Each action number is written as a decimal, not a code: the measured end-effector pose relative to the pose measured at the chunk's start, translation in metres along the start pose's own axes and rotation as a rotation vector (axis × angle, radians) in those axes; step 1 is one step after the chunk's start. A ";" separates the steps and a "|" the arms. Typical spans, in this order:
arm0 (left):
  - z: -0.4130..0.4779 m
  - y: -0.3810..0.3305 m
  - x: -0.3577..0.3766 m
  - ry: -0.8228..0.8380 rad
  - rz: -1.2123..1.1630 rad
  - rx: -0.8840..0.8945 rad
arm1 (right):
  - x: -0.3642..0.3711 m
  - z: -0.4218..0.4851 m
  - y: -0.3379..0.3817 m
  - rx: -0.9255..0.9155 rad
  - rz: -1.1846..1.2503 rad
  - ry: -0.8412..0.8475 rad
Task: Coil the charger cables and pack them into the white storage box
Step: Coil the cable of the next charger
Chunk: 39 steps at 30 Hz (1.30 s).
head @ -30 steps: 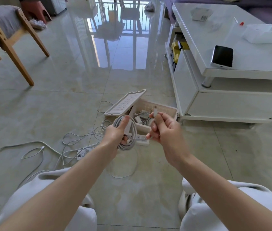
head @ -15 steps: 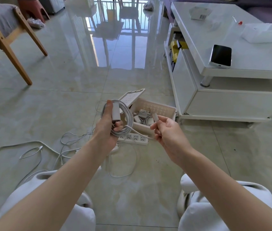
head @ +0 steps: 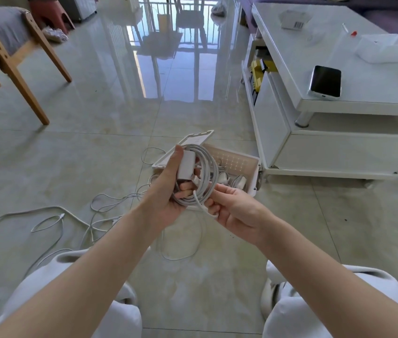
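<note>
Gripping the coil (head: 209,172) in your left hand (head: 166,193), you press your thumb up along the adapter (head: 186,164) and curl your fingers through the loops from behind; the coil is held in the air just in front of the box (head: 254,172), not yet inside it. Your right hand (head: 239,213) sits just beside the left, palm turned up; its fingertips pinch the loose end (head: 201,203) where it leaves the bottom of the coil, and the thumb points toward the loops.

The box stands on the floor (head: 120,106), near the corner of the desk (head: 290,45); its lid (head: 193,139) is open and tilts away to the left; other chargers and wound cords lie inside, partly hidden behind the coil. More cables (head: 100,203) sprawl uncoiled over the floor left of your hands, one strand looping below your wrists.

On the desk a phone (head: 326,81) lies screen up near the edge; a clear tray (head: 386,48) sits farther back, well apart from it. A wooden chair (head: 19,76) stands at the far left.
</note>
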<state>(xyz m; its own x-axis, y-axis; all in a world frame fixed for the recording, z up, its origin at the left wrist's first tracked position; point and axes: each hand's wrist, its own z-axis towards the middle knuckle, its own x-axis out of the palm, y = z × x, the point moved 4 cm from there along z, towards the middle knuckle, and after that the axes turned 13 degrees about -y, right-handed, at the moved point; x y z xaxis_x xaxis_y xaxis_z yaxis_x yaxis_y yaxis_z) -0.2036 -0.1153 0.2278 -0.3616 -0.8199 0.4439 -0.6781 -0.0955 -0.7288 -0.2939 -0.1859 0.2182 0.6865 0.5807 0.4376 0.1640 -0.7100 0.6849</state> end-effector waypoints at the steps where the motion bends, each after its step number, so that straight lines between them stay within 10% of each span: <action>1: -0.001 0.001 0.001 0.007 0.001 -0.018 | 0.001 0.000 -0.001 0.011 0.046 -0.002; 8: 0.006 0.001 -0.004 -0.052 -0.054 -0.062 | -0.002 -0.001 -0.002 0.016 0.187 -0.152; 18: 0.005 0.006 -0.009 -0.187 0.135 0.099 | -0.002 0.001 -0.011 -0.145 -0.308 -0.208; 30: 0.007 0.014 -0.003 -0.210 0.234 0.122 | -0.008 0.012 -0.014 -0.060 -0.032 -0.248; 39: 0.007 0.014 -0.010 -0.236 0.284 0.096 | -0.002 0.004 -0.012 -0.329 -0.335 -0.127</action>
<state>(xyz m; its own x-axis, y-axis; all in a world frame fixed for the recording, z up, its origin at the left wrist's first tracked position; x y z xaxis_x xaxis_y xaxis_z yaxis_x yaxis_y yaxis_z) -0.2046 -0.1124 0.2094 -0.3620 -0.9275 0.0929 -0.5049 0.1114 -0.8559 -0.2947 -0.1803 0.2071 0.7183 0.6883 0.1014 0.1721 -0.3170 0.9327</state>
